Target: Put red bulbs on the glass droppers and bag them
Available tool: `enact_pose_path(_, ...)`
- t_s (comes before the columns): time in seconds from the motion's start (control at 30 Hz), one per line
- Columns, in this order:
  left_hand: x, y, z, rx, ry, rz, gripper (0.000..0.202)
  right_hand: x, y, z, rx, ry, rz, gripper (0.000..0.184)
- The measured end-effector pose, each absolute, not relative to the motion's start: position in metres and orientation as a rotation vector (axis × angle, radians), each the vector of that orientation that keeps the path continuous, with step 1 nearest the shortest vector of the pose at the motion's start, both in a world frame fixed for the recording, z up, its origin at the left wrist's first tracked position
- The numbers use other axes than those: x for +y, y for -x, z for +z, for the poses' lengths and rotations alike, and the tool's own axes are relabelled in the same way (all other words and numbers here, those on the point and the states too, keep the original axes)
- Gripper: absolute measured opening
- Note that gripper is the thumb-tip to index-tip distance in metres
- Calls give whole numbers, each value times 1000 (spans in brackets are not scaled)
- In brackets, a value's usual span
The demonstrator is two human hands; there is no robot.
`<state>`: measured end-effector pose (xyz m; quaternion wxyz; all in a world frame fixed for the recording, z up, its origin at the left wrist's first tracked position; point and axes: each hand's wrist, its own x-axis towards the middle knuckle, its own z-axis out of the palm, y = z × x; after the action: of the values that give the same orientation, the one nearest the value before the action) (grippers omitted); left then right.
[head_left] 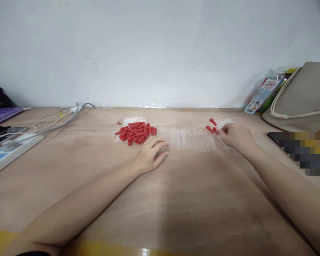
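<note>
My left hand (152, 153) rests on the table with its fingers apart, holding nothing. Its fingertips lie beside the near ends of a row of clear glass dropper tubes (179, 139). Just beyond that hand is a heap of red rubber bulbs (134, 133), partly on a clear plastic bag (135, 120). To the right of the row, my right hand (233, 135) has its fingertips pinched at a dropper with a red bulb (215, 130); the fingers hide part of it. Two more red-bulbed droppers (212, 122) lie close by, near a clear bag (227, 121) behind the hand.
A white power strip (21, 151) with cables (65, 119) lies at the left, near a purple item (5, 114). At the right stand a grey bag (306, 96) with a cord and a colourful package (265, 94). A white wall (154, 53) closes off the back.
</note>
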<state>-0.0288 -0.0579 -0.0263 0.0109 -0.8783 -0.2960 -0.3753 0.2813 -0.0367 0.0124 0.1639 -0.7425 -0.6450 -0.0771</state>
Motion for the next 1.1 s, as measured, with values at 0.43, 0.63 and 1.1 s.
enact_pose_path(0.43, -57, 29, -27, -898, 2781, -1113, 20, -25, -306, -4, -1798, 2402, 44, 42)
enact_pose_path(0.63, -58, 29, -27, -897, 2789, -1105, 18, -25, -301, -5, -1756, 2324, 159, 41)
enact_pose_path(1.1, -57, 30, -26, -973, 2657, -1095, 14, -35, -281, 0, -1785, 2225, 163, 18)
